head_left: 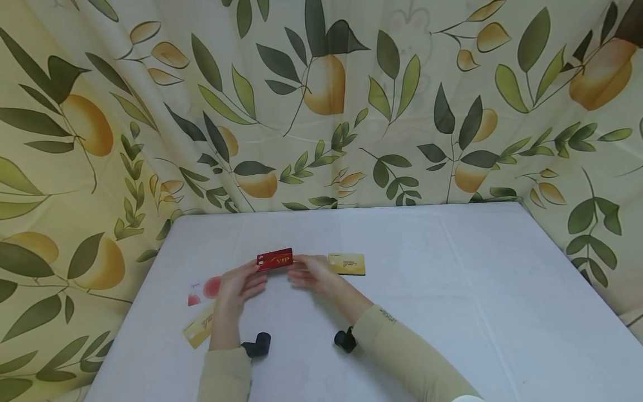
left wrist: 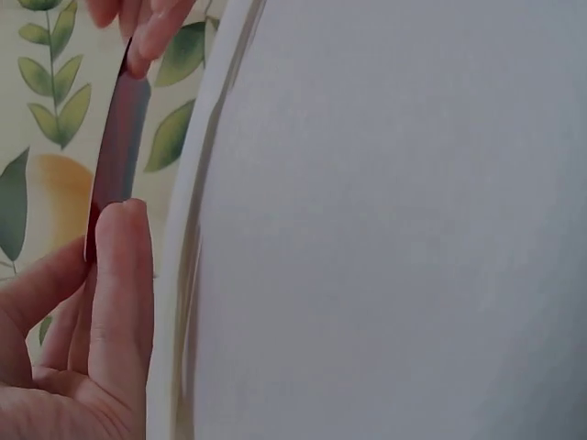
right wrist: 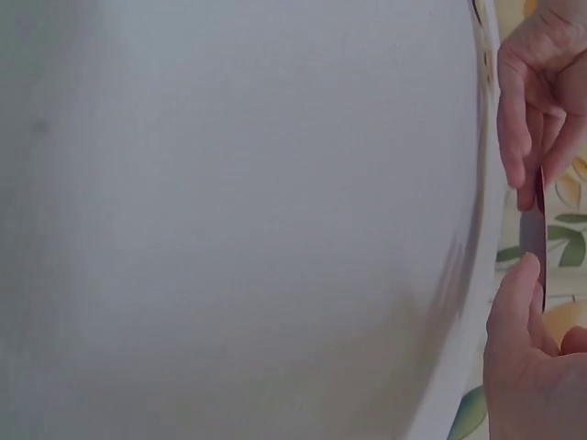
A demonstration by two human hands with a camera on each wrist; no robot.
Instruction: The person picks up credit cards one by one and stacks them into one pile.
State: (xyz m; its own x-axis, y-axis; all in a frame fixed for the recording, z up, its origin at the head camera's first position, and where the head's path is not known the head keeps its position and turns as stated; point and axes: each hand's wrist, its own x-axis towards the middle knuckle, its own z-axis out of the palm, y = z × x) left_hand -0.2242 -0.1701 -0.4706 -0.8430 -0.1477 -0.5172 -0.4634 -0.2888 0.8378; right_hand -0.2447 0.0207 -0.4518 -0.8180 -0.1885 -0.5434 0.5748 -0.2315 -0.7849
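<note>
Holding a red VIP card (head_left: pixel 274 259) between them, the left hand (head_left: pixel 240 283) and the right hand (head_left: pixel 315 272) meet near the middle of the table (head_left: pixel 452 279) in the head view, one at each short end of the card, its printed face turned toward the wearer. The step in hand looks to be steadying or showing this card; the next move, I judge, calls for both hands to act together, or for one to grip firmly before the other lets go. A yellow card (head_left: pixel 346 264) lies just beside the right hand, perhaps more than one deep, while a pink-and-white card (head_left: pixel 198 293) and a second yellow card (head_left: pixel 197 330) lie left of the left hand, the latter partly hidden by the forearm. White cloth with faint creases covers the tabletop, and a curtain (head_left: pixel 321 139) printed with orange fruit and green leaves hangs behind it and at both sides. Through the left wrist camera the card shows nearly edge-on and appears lifted off the cloth, the near fingers pinching its lower end from both faces and the other hand's fingertips closed on the upper end. From the right wrist the same hold is seen mirrored: right thumb and fingers clamp the card's near end, the left ones its far end, with pale cloth filling most of the picture and the leafy print beyond the table's edge.
</note>
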